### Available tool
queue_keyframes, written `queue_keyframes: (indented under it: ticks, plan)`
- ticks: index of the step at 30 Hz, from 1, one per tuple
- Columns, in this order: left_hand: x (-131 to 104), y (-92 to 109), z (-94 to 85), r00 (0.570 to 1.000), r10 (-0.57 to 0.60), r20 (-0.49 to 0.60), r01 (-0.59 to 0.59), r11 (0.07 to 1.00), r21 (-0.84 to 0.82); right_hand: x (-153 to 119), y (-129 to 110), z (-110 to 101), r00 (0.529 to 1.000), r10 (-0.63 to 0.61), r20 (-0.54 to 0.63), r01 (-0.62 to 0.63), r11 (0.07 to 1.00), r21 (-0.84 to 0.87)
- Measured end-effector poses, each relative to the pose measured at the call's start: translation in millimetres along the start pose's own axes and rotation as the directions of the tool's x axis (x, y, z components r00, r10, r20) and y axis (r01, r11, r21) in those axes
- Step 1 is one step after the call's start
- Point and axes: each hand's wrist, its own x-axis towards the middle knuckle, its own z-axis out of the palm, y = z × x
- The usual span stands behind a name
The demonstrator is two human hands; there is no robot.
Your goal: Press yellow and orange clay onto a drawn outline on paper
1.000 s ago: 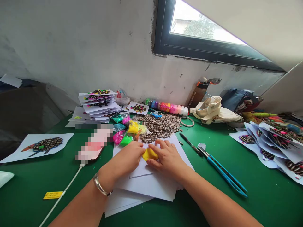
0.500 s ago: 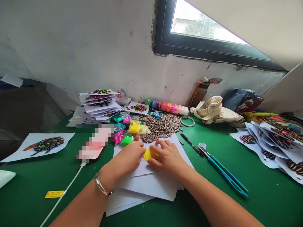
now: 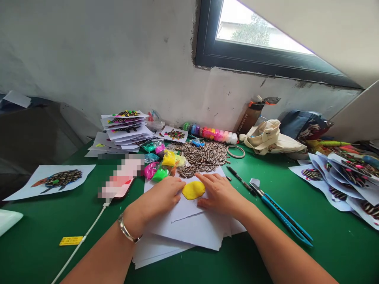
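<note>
A flattened oval of yellow modelling clay (image 3: 193, 191) lies on a small white sheet of paper (image 3: 183, 211), with faint drawn lines showing just below it. My left hand (image 3: 166, 196), a silver bangle at its wrist, rests on the paper at the clay's left side, its fingers stretched towards the edge. On the other side, my right hand (image 3: 222, 192) lies with fingers extended and thumb apart, its fingertips by the clay's right edge. Neither hand grips the clay. Larger white sheets (image 3: 166, 250) are stacked underneath.
Behind the paper lie striped sunflower seeds (image 3: 204, 156) and bagged coloured clay (image 3: 168, 157). To the right are a black pen (image 3: 241, 180) and blue tweezers (image 3: 287, 219). A phone (image 3: 121, 181) on a white cable lies left. Seed pictures (image 3: 127, 132) are stacked at the back left.
My hands have moved apart from over the yellow clay to its two sides, so the whole oval shows. The right hand has shifted right and its fingers have straightened.
</note>
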Motion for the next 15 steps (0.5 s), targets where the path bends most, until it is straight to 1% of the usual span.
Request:
queue_keyframes:
  ticks: [5,8,11,13,15]
  plan:
    - [-5,2,1.0,1.0,0.008,-0.01,-0.008,1.0,0.008,-1,11,-3,1.0,0.021,-0.006,-0.021,1.0,-0.017]
    - [-6,3,2.1,1.0,0.013,-0.013,-0.013,1.0,0.014,-5,6,-6,0.999,0.01,-0.045,-0.012,0.998,-0.059]
    - [-5,2,3.5,1.0,0.011,0.002,-0.011,0.999,0.049,-9,-5,-6,0.991,-0.112,-0.073,0.108,0.992,-0.06]
    - [-3,2,5.0,1.0,0.009,0.009,-0.009,0.997,0.072,-11,-12,-3,0.978,-0.199,-0.065,0.195,0.979,-0.052]
    - [-3,1,7.0,1.0,0.012,0.003,-0.013,0.997,0.082,-11,-15,1,0.969,-0.243,-0.047,0.24,0.969,-0.058]
